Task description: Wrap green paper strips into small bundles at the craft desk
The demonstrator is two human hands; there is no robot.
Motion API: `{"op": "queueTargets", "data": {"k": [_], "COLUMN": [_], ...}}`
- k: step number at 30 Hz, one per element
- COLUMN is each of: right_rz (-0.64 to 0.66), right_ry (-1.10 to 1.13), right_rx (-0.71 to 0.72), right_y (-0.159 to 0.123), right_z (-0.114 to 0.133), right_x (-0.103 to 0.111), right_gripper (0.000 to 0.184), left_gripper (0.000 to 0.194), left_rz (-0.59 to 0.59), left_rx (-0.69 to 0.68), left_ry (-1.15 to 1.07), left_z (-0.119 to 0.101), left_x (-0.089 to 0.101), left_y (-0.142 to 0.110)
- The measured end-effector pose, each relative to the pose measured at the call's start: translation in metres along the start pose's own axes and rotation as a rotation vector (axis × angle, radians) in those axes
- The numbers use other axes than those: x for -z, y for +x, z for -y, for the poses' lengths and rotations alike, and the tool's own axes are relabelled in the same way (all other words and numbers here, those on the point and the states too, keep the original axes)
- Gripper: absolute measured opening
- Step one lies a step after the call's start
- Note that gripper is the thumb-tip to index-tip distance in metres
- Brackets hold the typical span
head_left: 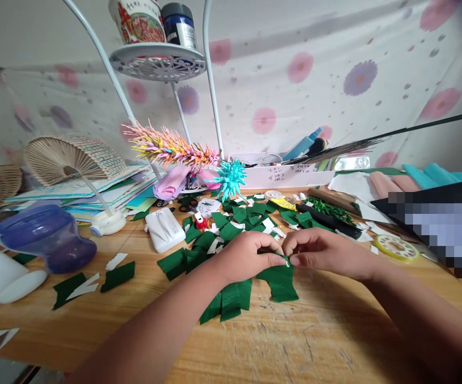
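Thumb and fingers of my left hand (249, 257) pinch the top edge of a dark green crepe paper piece (282, 285). Against it, my right hand (326, 254) pinches the same edge with thumb and forefinger. The fingertips of both hands nearly meet, and a small pale bit shows between them. The paper hangs down just above or against the tabletop; I cannot tell which. Left of it, beneath my left wrist, lie more green paper pieces (231, 301). A heap of green and white scraps (250, 213) spreads beyond my hands.
A white case (164, 229) and a purple container (50, 234) stand on the left. Behind are a turquoise spiky flower (231, 180), a pink box (278, 178) and a white metal stand (159, 61). A tape roll (396, 247) lies right, beside a pixelated screen (450, 229).
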State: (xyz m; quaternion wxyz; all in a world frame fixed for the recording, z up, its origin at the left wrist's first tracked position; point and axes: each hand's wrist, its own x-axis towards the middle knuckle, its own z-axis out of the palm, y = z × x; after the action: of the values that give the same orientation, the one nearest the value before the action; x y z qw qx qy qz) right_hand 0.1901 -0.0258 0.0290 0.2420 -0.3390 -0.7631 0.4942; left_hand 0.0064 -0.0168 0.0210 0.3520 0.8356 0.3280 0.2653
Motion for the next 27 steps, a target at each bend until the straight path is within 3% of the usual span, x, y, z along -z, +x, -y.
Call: {"op": "queueTargets", "data": {"k": [5, 15, 22, 27], "right_rz": [0.109, 0.126, 0.008, -0.078], "right_ry": [0.014, 0.068, 0.016, -0.156], "right_rx": [-0.028, -0.091, -0.065, -0.104], "right_y": [-0.0002, -0.0009, -0.0012, 0.0004], "right_z": [-0.0036, -0.0048, -0.0015, -0.0024], "right_x": [0.004, 0.0017, 0.0008, -0.0032], "right_gripper": [0.012, 0.014, 0.009, 0.005], "left_gripper": [0.009, 0.008, 0.009, 0.02], "left_rz": [0.021, 0.075, 0.013, 0.071], "left_rx": [-0.028, -0.022, 0.02, 0.051], "left_ry": [0.066, -0.001, -0.097, -0.094], "left_z": [-0.0001, -0.0025, -0.0037, 0.0018], "left_x": [-0.0012, -0.0051, -0.0078, -0.0078], "left_y": [-0.0008, -0.0014, -0.0006, 0.0004]}}
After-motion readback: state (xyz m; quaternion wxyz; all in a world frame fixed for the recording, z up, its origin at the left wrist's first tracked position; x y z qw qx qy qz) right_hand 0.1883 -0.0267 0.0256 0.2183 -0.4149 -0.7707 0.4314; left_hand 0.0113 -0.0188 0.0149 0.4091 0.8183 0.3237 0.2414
